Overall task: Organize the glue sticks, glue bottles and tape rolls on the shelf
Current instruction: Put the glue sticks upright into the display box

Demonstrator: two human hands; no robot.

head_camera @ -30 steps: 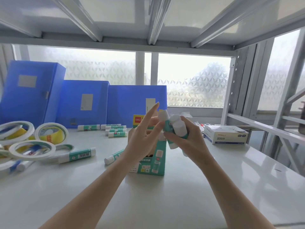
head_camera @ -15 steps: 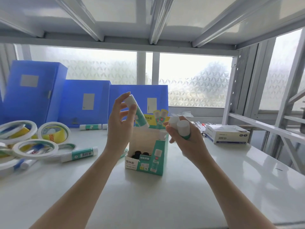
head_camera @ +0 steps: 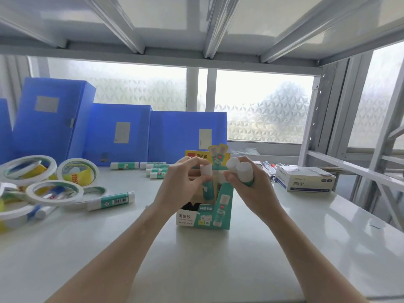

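Since half a second ago the left hand (head_camera: 181, 184) has come down from chest height: the glue stick (head_camera: 206, 182) it then held tilted in the air now stands upright over the open display box (head_camera: 205, 217), lower end already inside the opening. I read this as one stick going into the box, with more to follow.

Left hand: fingers pinched narrow around the white cap, holding that stick. I cannot tell whether its base has touched bottom.

Right hand (head_camera: 249, 189): closed around two more glue sticks (head_camera: 241, 172), caps up, held just beside the box's back card. It has stayed about where it was.

Dark tops of sticks already loaded show in the front of the box.

Left to do, as I judge it: loose glue sticks (head_camera: 156, 169) lie by the blue file boxes (head_camera: 118, 134), another (head_camera: 110, 201) lies near the tape rolls (head_camera: 54, 178), which sit heaped at the left of the shelf (head_camera: 218, 270). I see no glue bottles clearly. A small white carton (head_camera: 305, 181) stands at the right, untouched.
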